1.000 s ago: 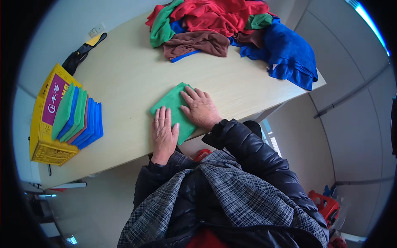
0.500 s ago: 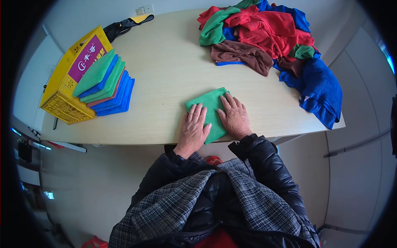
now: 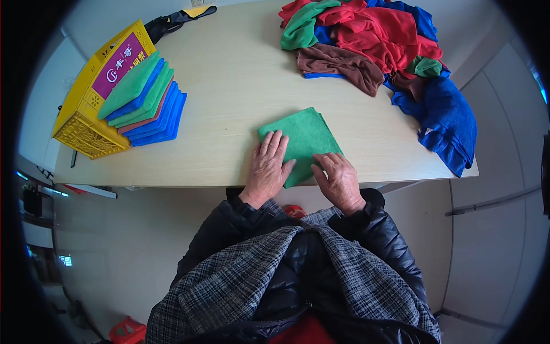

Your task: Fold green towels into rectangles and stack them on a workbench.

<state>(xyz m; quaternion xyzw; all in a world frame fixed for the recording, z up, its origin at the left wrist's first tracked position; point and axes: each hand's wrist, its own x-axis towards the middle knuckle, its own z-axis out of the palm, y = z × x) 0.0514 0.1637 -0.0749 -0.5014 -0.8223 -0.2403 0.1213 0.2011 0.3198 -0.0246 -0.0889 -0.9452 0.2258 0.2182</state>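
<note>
A folded green cloth point(image 3: 303, 133) lies flat near the front edge of the table, one corner pointing away from me. My left hand point(image 3: 266, 169) rests on its left side, palm down, with fingers stretched out and the thumb apart. At the cloth's lower right edge is my right hand point(image 3: 339, 180). Its fingers are slightly bent, their tips touching the cloth, and the thumb stands a little away from them. Neither hand grips the cloth.
On the left, a stack of folded green, blue and brown cloths point(image 3: 154, 112) leans by a yellow crate point(image 3: 80, 123). A heap of loose red, blue, green and brown cloths point(image 3: 372, 43) covers the far right of the table point(image 3: 223, 86). A dark item point(image 3: 166, 24) lies behind the crate.
My right hand has slid off the top of the green cloth toward its lower right edge, uncovering more of it. My left hand has stayed on the left side.
</note>
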